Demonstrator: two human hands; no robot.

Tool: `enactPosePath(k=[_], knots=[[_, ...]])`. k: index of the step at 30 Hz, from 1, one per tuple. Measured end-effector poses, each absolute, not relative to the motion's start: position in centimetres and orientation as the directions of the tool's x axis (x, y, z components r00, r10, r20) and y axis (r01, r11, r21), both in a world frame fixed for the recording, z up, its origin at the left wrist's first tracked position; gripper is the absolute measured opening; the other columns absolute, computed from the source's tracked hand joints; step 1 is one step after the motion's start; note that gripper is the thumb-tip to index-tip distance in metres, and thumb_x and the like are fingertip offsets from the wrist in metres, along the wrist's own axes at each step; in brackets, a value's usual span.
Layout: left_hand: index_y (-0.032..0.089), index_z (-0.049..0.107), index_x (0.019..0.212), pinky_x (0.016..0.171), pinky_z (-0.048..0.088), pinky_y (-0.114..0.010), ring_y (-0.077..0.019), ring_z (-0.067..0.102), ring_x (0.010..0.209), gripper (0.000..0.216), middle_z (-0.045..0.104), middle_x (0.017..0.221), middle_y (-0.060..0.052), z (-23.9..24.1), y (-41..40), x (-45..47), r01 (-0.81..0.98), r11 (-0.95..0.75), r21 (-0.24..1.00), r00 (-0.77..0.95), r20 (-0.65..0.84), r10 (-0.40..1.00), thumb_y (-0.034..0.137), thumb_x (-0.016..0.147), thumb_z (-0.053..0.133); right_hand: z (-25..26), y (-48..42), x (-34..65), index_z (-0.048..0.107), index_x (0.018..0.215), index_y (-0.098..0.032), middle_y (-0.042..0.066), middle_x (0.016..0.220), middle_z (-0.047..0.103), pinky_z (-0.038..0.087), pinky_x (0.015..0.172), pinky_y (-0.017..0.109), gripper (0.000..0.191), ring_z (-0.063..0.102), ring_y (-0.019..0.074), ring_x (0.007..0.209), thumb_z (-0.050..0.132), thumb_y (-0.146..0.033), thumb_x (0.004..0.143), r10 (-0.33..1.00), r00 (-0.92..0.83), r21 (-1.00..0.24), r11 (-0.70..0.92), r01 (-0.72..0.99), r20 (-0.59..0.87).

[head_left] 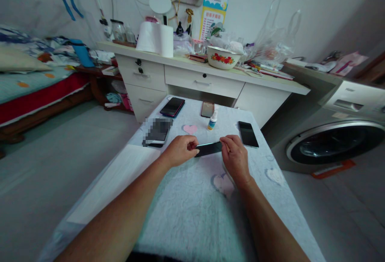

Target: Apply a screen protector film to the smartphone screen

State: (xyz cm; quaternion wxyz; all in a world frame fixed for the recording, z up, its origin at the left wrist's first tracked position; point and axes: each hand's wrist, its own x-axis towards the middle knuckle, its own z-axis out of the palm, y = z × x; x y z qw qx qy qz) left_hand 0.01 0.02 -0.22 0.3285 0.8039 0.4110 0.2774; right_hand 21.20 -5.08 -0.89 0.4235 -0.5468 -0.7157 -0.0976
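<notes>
Black phone (208,149) pinched by left hand (180,149) and right hand (236,155); bottle (212,120) beyond.

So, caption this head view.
Left hand and right hand hold a phone over a table beside other phones and a bottle.

On the pale cloth-covered table (186,222), a black pink-edged phone (172,106) lies at eleven o'clock, a small white blue-capped bottle (212,121) at twelve, a black glass phone (248,134) at one. Beyond, a white drawered desk (210,78) bears a flowered ceramic bowl (223,57); a grey washing machine (337,141) stands at three.
</notes>
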Motion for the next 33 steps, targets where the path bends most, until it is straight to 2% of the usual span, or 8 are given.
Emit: enactPosePath(k=[11,33], knots=[[0.016,0.063,0.074,0.061,0.04,-0.023,-0.0122,0.056,0.064,0.004,0.06,0.066,0.002,-0.3,0.0,0.0,0.473,-0.448,0.759,0.512,0.177,0.841,0.019,0.07,0.062,-0.9,-4.8,22.3,0.068,0.093,-0.015,0.008,0.089,0.061,0.052,0.076,0.033,0.019,0.06,0.019,0.081,0.049,-0.015,0.089,0.677,0.022,-0.315,0.313,0.896,0.736],[0.016,0.063,0.073,0.063,0.042,-0.023,-0.0125,0.056,0.065,0.004,0.061,0.067,0.002,0.1,-0.2,0.1,0.472,-0.452,0.757,0.512,0.183,0.84,0.019,0.069,0.063,-0.9,-5.4,20.0,0.067,0.098,-0.015,0.01,0.094,0.062,0.052,0.08,0.034,0.023,0.059,0.0202,0.087,0.046,-0.011,0.088,0.716,-0.093,-0.307,0.408,0.86,0.692]])
